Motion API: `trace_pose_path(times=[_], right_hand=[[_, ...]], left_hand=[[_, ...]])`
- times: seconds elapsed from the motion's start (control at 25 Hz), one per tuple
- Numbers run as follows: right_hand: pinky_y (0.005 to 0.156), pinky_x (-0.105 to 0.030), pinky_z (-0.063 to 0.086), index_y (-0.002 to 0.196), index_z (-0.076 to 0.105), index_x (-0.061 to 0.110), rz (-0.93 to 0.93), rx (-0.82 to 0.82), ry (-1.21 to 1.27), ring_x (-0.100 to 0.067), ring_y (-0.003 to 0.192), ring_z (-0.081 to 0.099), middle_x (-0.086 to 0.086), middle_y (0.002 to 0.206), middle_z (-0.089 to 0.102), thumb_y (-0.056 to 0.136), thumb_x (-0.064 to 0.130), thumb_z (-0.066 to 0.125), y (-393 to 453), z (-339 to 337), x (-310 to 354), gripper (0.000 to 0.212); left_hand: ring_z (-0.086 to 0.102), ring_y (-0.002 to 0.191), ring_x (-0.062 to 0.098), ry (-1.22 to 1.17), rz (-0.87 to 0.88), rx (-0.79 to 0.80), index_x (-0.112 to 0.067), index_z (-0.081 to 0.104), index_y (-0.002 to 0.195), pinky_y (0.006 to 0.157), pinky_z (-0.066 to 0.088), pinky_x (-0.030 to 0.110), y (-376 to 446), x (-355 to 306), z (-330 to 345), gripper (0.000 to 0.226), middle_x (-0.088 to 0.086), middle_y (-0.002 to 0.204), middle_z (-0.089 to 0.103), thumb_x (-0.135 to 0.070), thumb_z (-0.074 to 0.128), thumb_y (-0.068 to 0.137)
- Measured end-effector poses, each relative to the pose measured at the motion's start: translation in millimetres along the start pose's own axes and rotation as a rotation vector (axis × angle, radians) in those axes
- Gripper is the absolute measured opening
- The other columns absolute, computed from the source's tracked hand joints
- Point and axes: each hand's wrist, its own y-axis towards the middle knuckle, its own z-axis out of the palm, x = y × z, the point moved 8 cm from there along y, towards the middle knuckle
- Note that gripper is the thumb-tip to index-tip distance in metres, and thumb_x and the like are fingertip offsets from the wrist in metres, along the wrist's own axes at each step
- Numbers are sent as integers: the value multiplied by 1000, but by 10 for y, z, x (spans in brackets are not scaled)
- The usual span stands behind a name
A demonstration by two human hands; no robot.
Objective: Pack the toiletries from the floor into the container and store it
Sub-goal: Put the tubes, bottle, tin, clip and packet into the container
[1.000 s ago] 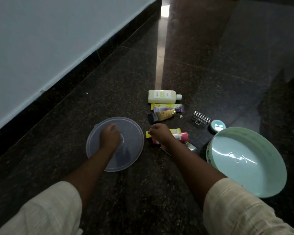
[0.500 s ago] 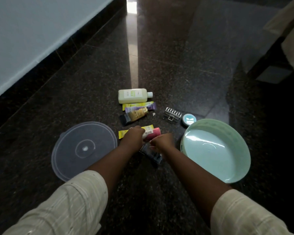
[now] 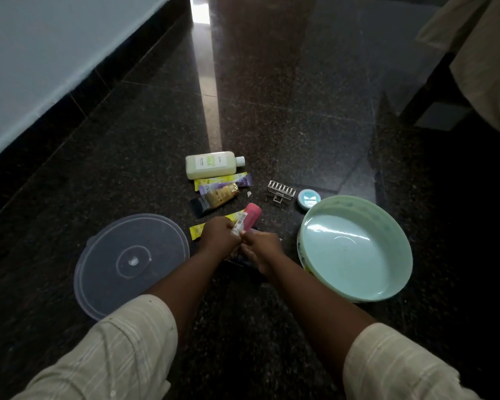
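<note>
Toiletries lie on the dark granite floor: a cream bottle (image 3: pixel 211 164), yellow and purple sachets (image 3: pixel 231 179), a gold-and-black tube (image 3: pixel 214 199), a metal hair clip (image 3: pixel 280 191) and a small round tin (image 3: pixel 309 199). My left hand (image 3: pixel 218 235) is shut on a pink-capped tube (image 3: pixel 248 217), lifted and tilted over a yellow sachet (image 3: pixel 197 230). My right hand (image 3: pixel 260 249) is closed over a dark tube (image 3: pixel 243 259) on the floor, touching the left hand. The pale green round container (image 3: pixel 355 294) stands open at the right.
The clear round lid (image 3: pixel 113 272) lies flat on the floor to the left of my arms. A white wall with a dark skirting (image 3: pixel 78 90) runs along the left. Furniture draped with beige cloth (image 3: pixel 485 62) stands at the far right.
My left hand left the lid, crossed to the toiletries and lifted the pink-capped tube. My right hand shifted onto the dark tube. The view swung to the right.
</note>
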Motion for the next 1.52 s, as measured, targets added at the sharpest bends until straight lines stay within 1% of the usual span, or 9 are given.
trace_pose_path(times=[0.2, 0.32, 0.52, 0.64, 0.84, 1.0, 1.2, 1.36, 1.52], right_hand=[[39, -15, 50, 117, 57, -9, 31, -53, 12, -10, 51, 61, -8, 71, 60, 84, 2, 62, 22, -121, 43, 35], [32, -12, 44, 119, 53, -11, 23, -33, -5, -3, 31, 58, -9, 69, 57, 84, 1, 61, 11, -112, 65, 37], [36, -14, 45, 121, 54, -6, 33, 15, -77, -9, 45, 62, -9, 72, 61, 81, 3, 66, -97, -213, 81, 44], [36, -14, 46, 121, 54, -7, 33, 33, -96, -10, 48, 62, -9, 72, 61, 80, 2, 66, -145, -304, 99, 44], [41, -17, 51, 117, 56, -10, 47, 47, -74, -15, 61, 62, -9, 73, 62, 80, 0, 65, -267, -414, 78, 39], [43, -17, 51, 111, 58, -4, 58, 113, 0, -12, 53, 61, -9, 72, 60, 84, 4, 63, -307, -463, 165, 29], [43, -15, 52, 78, 59, 1, -3, 77, 157, -7, 36, 61, -1, 42, 65, 86, 3, 59, -252, -864, 709, 8], [45, -14, 52, 74, 56, 3, -27, -43, 179, -6, 37, 62, -3, 45, 66, 87, 3, 57, -266, -1614, 1002, 14], [54, -26, 59, 64, 50, 7, -117, -391, -72, -20, 55, 65, -9, 57, 62, 73, -1, 72, -342, -2558, 1061, 25]], left_hand=[[62, 83, 23, -319, -41, 119, 4, 71, 100, 63, 46, 24, -79, 9, 98, 25, 17, 93, 70, -1, 66, 76], [62, 97, 32, 79, 82, 79, 0, 71, 99, 76, 47, 34, 3, 64, -6, 22, 19, 106, 69, -9, 58, 83], [40, 131, 33, 638, 205, 290, -9, 43, 135, 106, 39, 40, 101, 269, 50, 46, 19, 146, 37, -12, 46, 89], [40, 131, 36, 592, 89, 367, -16, 32, 143, 106, 39, 41, 112, 446, 86, 58, 20, 147, 34, -13, 50, 88], [59, 104, 35, 557, 116, 197, -13, 51, 113, 77, 46, 35, 35, 241, 106, 34, 18, 115, 61, -4, 54, 81], [62, 92, 33, 226, 115, 9, -9, 58, 97, 69, 41, 30, 89, -191, -39, 25, 19, 99, 65, -1, 60, 73], [56, 74, 18, -208, 93, -92, -3, 64, 93, 68, 43, 28, 55, -966, 161, 29, 16, 87, 70, 0, 72, 65], [63, 79, 25, -213, 106, 81, 3, 67, 99, 78, 51, 32, -22, -1385, 618, 35, 22, 91, 72, 3, 75, 65], [67, 93, 32, -103, 144, 234, 0, 67, 106, 78, 50, 30, -224, -1649, 1198, 41, 24, 98, 72, -1, 76, 65]])
